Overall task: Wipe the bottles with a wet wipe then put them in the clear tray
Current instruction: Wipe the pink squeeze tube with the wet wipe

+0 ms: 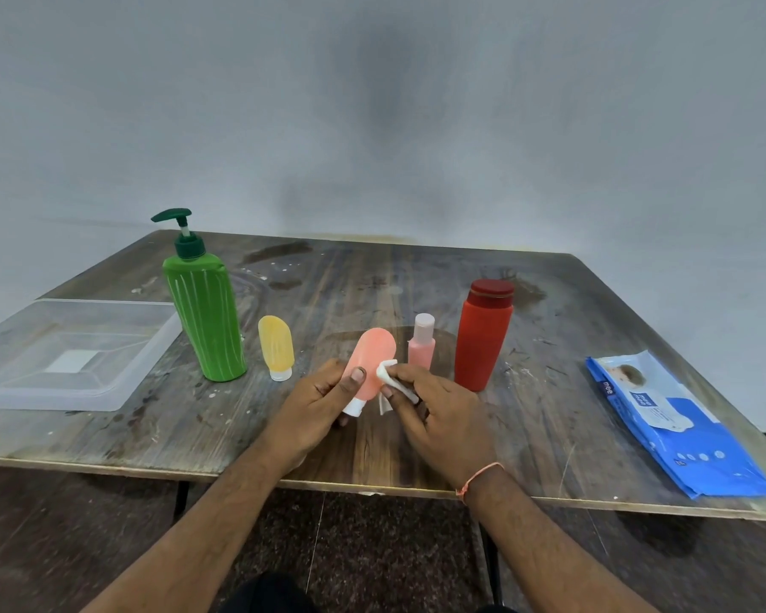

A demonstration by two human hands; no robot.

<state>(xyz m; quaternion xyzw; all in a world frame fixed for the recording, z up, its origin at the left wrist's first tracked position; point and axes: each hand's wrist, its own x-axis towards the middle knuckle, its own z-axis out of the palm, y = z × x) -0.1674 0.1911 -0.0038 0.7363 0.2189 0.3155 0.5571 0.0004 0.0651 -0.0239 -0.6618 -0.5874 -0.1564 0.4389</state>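
Fingers of the left hand (323, 398) curl round the lower part of the coral squeeze bottle (370, 362), thumb across its front, holding it cap-down over the middle of the table (549, 347). The right hand (434, 411) pinches a folded wet wipe (390, 382) against the bottle's right side. The bottle looks light and soft-walled, likely to give under pressure and turn slippery once damp, so a hold low on the body near the white cap seems safest. The clear tray (120, 382) sits well apart at far left with no bottle in it. The bottle's back and the fingers behind it are hidden; most of the wipe is covered by the right hand
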